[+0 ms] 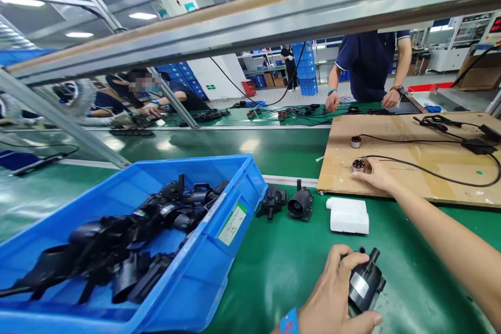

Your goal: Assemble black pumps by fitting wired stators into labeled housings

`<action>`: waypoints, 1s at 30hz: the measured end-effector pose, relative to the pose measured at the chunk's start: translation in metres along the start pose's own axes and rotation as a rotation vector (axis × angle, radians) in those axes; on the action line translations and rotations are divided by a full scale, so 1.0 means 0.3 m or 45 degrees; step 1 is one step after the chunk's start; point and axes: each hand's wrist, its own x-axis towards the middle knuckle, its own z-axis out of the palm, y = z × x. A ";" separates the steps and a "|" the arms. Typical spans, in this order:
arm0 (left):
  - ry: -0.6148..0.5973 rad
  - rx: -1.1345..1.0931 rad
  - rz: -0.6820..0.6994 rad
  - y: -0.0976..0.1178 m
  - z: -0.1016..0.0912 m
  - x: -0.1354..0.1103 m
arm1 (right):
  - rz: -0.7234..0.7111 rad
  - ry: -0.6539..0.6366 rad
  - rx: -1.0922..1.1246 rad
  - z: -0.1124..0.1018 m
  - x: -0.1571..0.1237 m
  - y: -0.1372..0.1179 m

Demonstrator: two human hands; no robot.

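Note:
My left hand (336, 292) is wrapped around a black pump housing (366, 282) with a silver label, low on the green bench. My right hand (378, 173) reaches out to the cardboard sheet (410, 167), its fingers pinched on a small round metal motor core (358, 165) with a black cable. A second core (356, 141) lies just beyond it. A white plastic block (348, 215) sits between my hands. Two black pump parts (287, 202) rest near the bin.
A blue bin (188, 282) full of black pump housings stands at the left. Beyond runs a green conveyor belt (235, 146) under a metal frame. A person in a dark shirt (370, 68) works opposite; other people sit at the far left. Black adapters (475, 143) lie on the cardboard.

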 end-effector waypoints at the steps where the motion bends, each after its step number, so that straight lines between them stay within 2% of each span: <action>1: 0.034 0.007 -0.074 -0.004 -0.004 -0.001 | -0.002 0.020 0.034 0.026 0.020 -0.005; 4: 0.124 0.040 -0.293 0.014 -0.026 0.009 | -0.046 0.099 0.166 0.059 0.028 -0.028; 7: 0.180 0.027 -0.402 0.041 -0.048 0.023 | -0.163 0.155 0.279 0.020 -0.056 -0.077; 10: 0.298 -0.111 -0.357 0.039 -0.060 0.031 | -0.280 0.151 0.349 -0.058 -0.250 -0.163; 13: 0.369 -0.418 -0.220 0.034 -0.068 0.040 | -0.371 0.079 0.499 -0.138 -0.520 -0.250; 16: 0.299 -0.626 -0.005 0.072 -0.082 0.064 | -0.396 0.078 0.542 -0.221 -0.761 -0.295; 18: 0.137 -0.627 0.182 0.113 -0.088 0.095 | -0.355 0.106 0.565 -0.271 -0.855 -0.305; 20: -0.072 -0.571 0.348 0.148 -0.085 0.135 | -0.305 0.091 0.587 -0.302 -0.890 -0.307; 23: -0.267 -0.434 0.476 0.167 -0.053 0.180 | -0.288 -0.073 0.556 -0.299 -0.884 -0.291; 27: -0.394 -0.306 0.442 0.149 -0.004 0.182 | -0.211 -0.324 0.385 -0.256 -0.866 -0.223; 30: -0.399 -0.313 0.392 0.136 0.013 0.168 | -0.132 -0.471 0.235 -0.247 -0.859 -0.178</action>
